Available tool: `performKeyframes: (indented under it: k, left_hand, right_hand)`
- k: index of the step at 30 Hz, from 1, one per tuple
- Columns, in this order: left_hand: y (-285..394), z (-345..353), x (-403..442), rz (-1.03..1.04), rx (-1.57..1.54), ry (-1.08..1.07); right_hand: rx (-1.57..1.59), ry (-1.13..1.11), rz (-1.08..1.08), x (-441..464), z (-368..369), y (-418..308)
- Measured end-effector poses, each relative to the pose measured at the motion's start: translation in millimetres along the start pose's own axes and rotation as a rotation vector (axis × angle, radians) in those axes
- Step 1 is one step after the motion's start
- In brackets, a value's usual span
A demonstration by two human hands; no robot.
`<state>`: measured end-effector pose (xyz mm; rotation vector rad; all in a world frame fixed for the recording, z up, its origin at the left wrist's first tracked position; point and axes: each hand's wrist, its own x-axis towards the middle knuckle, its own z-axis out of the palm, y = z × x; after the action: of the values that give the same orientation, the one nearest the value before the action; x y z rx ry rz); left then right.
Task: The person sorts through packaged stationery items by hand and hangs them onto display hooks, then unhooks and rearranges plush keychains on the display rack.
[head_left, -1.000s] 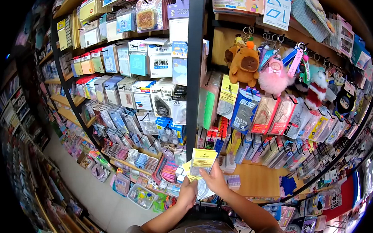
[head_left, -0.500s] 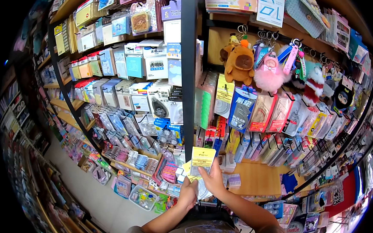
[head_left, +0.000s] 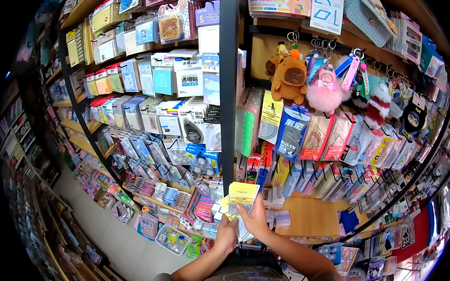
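"Going left to right, what've we got?"

"Clear tub, low. Then left hand: fingers curled, thumb pinching the packs at lower left."

"Packs where, exactly?"

"Between both hands, yellow tops up, overlapping, in front of the black post."

"Right hand?"

"Thumb across the front pack, narrow grip; fingers behind, mostly hidden, spread can't tell. Further right, blue ruler pack hanging above wood shelf."

"Handling?"

"I'd keep the left pinch firm, right thumb light and off the print. Squeezing hard could bend them; too loose, the rear one might slip."
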<state>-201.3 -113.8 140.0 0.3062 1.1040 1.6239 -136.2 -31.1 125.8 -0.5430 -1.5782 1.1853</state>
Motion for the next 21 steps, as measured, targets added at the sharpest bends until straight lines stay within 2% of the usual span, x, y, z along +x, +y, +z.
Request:
performKeyframes:
  k: [6,9,10,13,14,17,21]
  left_hand:
    - [-6.3,-10.4,5.8,0.005,0.046,-0.016]
    - [-16.2,-14.9,16.5,0.130,-0.057,-0.035]
    - [-16.0,-16.5,19.5,0.155,-0.045,-0.027]
    - [-19.5,-20.4,25.7,0.226,0.049,-0.009]
    - [-19.9,-16.8,24.8,0.244,0.058,-0.009]
    - [-17.7,-11.7,18.3,0.191,0.121,-0.008]
    - [-25.7,-17.2,24.1,0.217,0.086,-0.031]
  right_hand:
    - [-0.083,-0.014,-0.036,-2.3,0.1,1.9]
    - [-0.234,-0.034,0.094,9.1,-10.8,-21.5]
    - [-0.381,-0.041,-0.028,17.5,-14.4,-36.3]
    - [-0.810,-0.320,-0.086,35.2,-21.5,-66.2]
    - [-0.887,-0.415,-0.197,35.1,-20.6,-65.1]
    - [-1.163,-0.564,-0.211,20.0,-12.9,-37.6]
    - [-1.113,-0.581,-0.131,17.3,-13.2,-34.6]
